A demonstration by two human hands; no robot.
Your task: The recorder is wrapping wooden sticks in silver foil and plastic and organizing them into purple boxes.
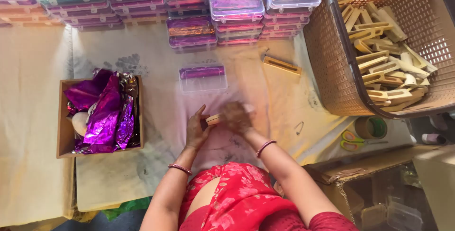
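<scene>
From the head camera, the left hand (196, 129) and right hand (236, 117) meet over a cream cloth (142, 174), pinching a small pale wooden block (213, 119) between them. The left fingers curl loosely round its end; the right hand is blurred, so its grip cannot be told. Just beyond lies a clear plastic box (203, 78) lined with purple foil. To the left, a square wooden tray (63, 117) holds crumpled glossy purple foil sheets (104, 112). At right, a brown perforated basket (332, 70) is piled with slotted wooden pieces (386, 65).
</scene>
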